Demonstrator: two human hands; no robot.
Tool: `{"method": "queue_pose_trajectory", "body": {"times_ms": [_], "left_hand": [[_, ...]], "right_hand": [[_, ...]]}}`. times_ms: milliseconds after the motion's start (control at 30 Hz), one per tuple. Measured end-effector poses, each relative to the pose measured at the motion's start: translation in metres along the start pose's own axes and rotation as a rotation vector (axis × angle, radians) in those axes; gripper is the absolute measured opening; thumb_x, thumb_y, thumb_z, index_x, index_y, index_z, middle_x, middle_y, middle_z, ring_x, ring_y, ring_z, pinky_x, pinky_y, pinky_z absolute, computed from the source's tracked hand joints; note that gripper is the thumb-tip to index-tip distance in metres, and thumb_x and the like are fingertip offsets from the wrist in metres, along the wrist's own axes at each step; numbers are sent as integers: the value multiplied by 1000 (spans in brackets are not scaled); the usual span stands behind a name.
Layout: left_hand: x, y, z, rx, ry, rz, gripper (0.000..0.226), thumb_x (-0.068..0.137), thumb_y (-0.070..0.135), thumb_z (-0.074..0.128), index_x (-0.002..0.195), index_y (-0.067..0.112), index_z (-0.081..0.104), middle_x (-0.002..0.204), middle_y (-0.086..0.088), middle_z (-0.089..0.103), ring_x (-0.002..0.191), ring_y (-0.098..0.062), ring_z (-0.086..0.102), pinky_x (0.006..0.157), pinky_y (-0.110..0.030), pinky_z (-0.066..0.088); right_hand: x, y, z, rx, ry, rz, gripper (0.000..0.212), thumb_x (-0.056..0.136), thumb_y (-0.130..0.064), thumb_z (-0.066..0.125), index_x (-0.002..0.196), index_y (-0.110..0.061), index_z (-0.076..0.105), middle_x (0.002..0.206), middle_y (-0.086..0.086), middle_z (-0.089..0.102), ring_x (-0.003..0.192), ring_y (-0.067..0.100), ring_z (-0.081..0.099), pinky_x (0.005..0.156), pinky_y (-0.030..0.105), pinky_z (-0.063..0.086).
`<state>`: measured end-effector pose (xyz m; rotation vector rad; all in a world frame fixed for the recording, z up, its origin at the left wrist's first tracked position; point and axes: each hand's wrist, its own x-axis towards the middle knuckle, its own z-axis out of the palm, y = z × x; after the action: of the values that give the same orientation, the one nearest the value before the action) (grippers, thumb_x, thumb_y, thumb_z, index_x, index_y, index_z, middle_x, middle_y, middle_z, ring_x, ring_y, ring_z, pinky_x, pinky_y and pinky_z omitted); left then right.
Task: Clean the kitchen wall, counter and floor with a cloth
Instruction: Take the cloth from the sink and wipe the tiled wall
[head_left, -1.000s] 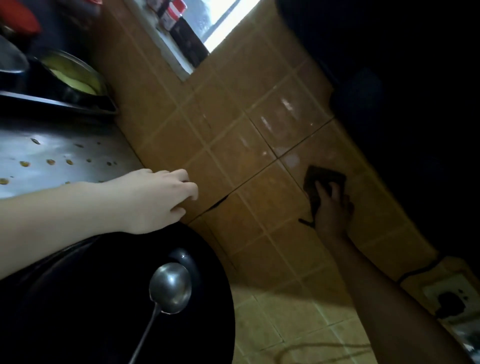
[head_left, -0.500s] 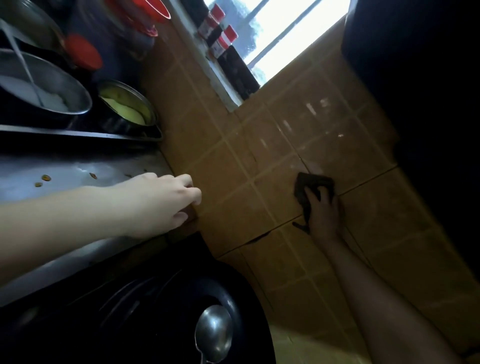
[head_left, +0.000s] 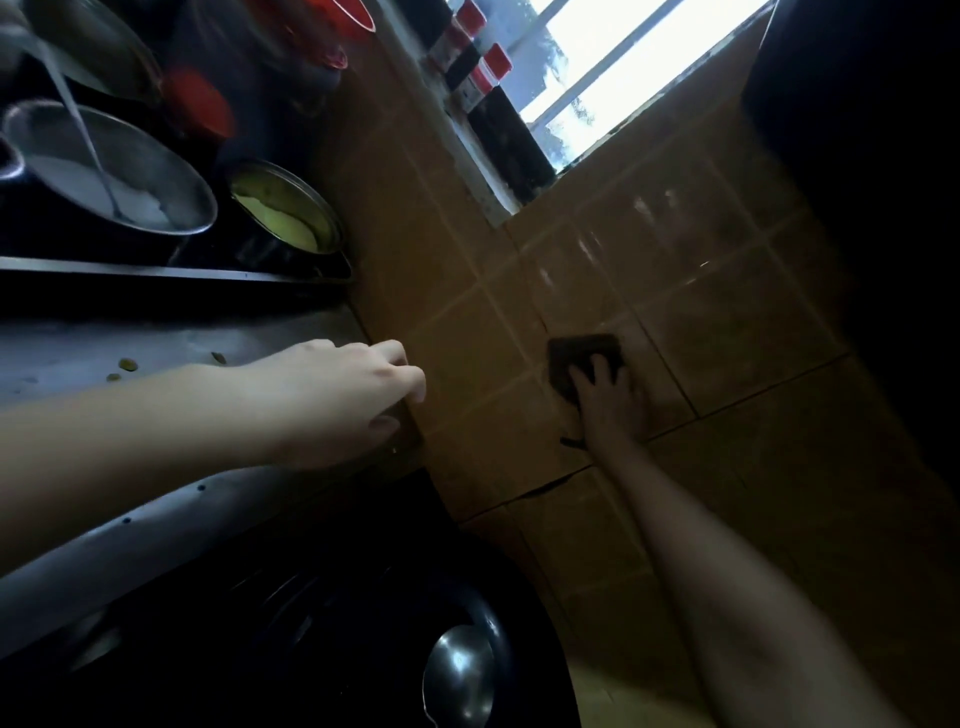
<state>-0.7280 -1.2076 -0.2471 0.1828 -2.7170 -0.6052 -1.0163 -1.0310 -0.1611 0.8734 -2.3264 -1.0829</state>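
Your cloth flat on the wall, the counter off to its left.

The cloth (head_left: 581, 357) is small, dark and roughly square, and it lies flat against the wall (head_left: 737, 322). Your right hand (head_left: 609, 402) presses its lower part with the fingers spread, so only the top edge and left corner show. The wall is tan square tile with paler grout. It has whitish smears on the tiles above the cloth and a dark crack along a joint below it. The counter (head_left: 171, 351) is dull grey metal that meets the wall at the left, with a few small crumbs on it.

Two hands (head_left: 337, 400), one cloth (head_left: 579, 351), two pans (head_left: 156, 171), one ladle (head_left: 460, 675).
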Motion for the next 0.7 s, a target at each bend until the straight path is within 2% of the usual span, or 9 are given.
{"method": "queue_pose_trajectory", "body": {"times_ms": [100,267,333,400,467,567,700], "left_hand": [[-4,7,7,13,-27,-4,32,97,41,39,129,39,36,133,10,37,105,-15,53,77,-26,33],[-4,28,22,11,-38,-23,31,95,42,41,126,39,39,131,10,39,102,-14,55,83,-28,40],[-4,43,32,-1,-59,-23,31,94,42,41,126,40,39,131,11,38,90,-12,51,77,-27,38],[-5,61,43,5,-84,-17,32,95,41,40,126,41,38,133,11,37,79,-9,38,72,-25,33],[-7,78,53,2,-88,-3,32,94,41,40,126,41,38,133,11,37,84,-10,44,73,-26,36],[-8,104,63,-25,-94,22,31,95,41,40,126,40,38,132,10,37,105,-16,53,79,-29,41],[-8,135,74,-23,-115,53,31,96,40,38,127,38,37,130,9,37,106,-17,53,74,-27,35]], "right_hand": [[-17,-4,21,-110,-98,-124,82,83,-34,67,147,-28,16,154,6,13,132,34,28,102,43,33],[-58,6,64,-137,-170,-188,101,69,-43,79,147,-28,15,156,4,12,134,34,26,103,45,32],[-73,12,78,-110,-181,-184,103,67,-43,80,146,-29,16,155,4,12,133,35,26,102,45,33],[-88,18,91,-112,-176,-182,102,66,-41,81,145,-30,17,154,3,14,131,34,28,100,45,35],[-104,26,104,-118,-170,-184,99,68,-39,80,145,-31,19,154,2,14,130,34,29,98,44,36],[-128,43,123,-126,-177,-214,98,70,-40,78,146,-31,17,155,2,13,128,35,29,98,44,35],[-162,67,145,-118,-215,-249,100,73,-46,76,148,-29,12,157,4,9,132,37,26,102,46,31]]}}
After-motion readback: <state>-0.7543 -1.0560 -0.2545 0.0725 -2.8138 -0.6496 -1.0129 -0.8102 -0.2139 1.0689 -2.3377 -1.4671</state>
